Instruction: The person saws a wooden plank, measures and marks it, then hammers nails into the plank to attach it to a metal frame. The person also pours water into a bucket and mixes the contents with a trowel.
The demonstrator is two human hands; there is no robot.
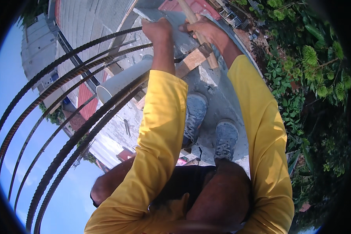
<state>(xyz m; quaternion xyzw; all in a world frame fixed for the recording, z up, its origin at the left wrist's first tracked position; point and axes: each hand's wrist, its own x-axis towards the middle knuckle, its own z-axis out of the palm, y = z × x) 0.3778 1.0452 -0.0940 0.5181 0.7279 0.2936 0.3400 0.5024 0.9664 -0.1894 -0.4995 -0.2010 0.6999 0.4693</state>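
Note:
My left hand (158, 32) is closed in a fist at the upper end of a bent, ribbed steel rebar (85, 46), which arcs down to the left. To its right, my right hand (207, 29) wraps round a long wooden stick (190, 13) that slants down toward the concrete. The stick's lower part passes beside a short wooden block (192, 62). More rebars (80, 134) curve beside my left forearm. Behind them a white plastic pipe (124, 80) lies at a slant.
My shoes (226, 136) stand on a narrow grey concrete surface (218, 97). Its right edge drops toward green plants (292, 105). Corrugated sheeting (89, 21) lies at the upper left, and a red panel (206, 6) at the top. Buildings and sky show on the left.

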